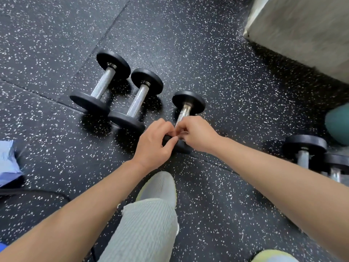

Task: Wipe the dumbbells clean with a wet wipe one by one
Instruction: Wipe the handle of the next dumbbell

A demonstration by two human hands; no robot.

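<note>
Black rubber plates and a chrome bar mark the dumbbell (186,108) lying at the centre of the speckled floor (236,91), its near end hidden under both hands. The left hand (154,143) and right hand (198,133) are meeting over that end, fingers curled in a pinch; whether a wet wipe is sitting between them I cannot tell. Two more dumbbells (117,91) are lying at ten o'clock, others at four o'clock. This third one looks to be in hand; next comes rubbing along its bar toward the far plate.

Black speckled rubber floor (217,76), grey block (302,29) upper right, teal ball (338,127), blue cloth (7,163) at left
</note>
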